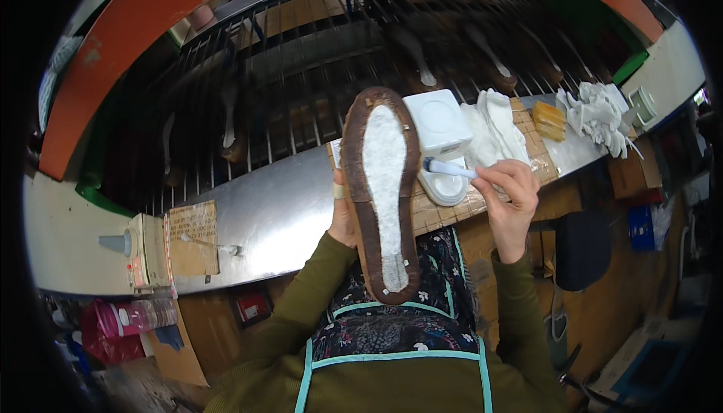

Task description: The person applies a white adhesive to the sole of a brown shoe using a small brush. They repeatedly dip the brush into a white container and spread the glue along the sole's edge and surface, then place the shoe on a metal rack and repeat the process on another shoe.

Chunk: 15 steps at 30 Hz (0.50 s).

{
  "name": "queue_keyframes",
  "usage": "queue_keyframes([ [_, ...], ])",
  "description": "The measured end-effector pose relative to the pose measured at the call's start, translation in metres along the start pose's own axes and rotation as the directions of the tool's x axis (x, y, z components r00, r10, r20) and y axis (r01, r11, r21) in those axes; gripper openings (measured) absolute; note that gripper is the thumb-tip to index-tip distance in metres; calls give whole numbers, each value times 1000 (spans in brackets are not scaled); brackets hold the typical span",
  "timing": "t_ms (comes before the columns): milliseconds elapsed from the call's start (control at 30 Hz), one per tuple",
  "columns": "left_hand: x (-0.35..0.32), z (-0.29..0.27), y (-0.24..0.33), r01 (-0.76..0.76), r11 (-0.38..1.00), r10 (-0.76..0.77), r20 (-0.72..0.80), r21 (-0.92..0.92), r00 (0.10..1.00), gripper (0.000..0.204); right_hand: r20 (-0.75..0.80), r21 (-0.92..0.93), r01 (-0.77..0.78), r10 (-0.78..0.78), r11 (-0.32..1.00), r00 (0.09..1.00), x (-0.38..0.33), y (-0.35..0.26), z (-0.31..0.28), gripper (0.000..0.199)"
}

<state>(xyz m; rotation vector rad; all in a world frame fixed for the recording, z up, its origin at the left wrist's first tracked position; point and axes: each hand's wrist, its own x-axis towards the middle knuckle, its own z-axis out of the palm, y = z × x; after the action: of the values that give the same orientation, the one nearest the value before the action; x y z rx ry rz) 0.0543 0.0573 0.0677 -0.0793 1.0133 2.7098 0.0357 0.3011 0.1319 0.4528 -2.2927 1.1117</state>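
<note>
My left hand grips a brown shoe from behind its left side, most of the fingers hidden. The shoe stands tilted up with its underside facing me. A long pale grey-white fibrous filler covers the middle of that underside, framed by a brown rim. In my right hand, a small brush with a white handle is pinched between thumb and fingers. Its dark tip points left, close to the shoe's edge and above a white container. Behind that sits a white square-sided tub.
A dark slatted conveyor carries several shoes beyond the metal ledge. White cloth, a yellow block and crumpled white gloves lie on the right. A dark stool stands at the lower right.
</note>
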Motion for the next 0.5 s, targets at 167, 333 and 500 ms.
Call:
queue_keyframes([
  [167, 6, 12, 10, -66, 997, 70, 141, -36, 988, 90, 95, 247, -24, 1, 969, 995, 32, -40, 20, 17],
  [333, -4, 7, 12, -87, 996, 88, 126, -16, 988, 90, 5, 34, 146, -146, 989, 989, 27, -39, 35, 21],
  [500, -7, 5, 23, -107, 993, 109, 56, -40, 992, 88, 100, -52, 330, -324, 943, 941, -20, -45, 25, 28],
])
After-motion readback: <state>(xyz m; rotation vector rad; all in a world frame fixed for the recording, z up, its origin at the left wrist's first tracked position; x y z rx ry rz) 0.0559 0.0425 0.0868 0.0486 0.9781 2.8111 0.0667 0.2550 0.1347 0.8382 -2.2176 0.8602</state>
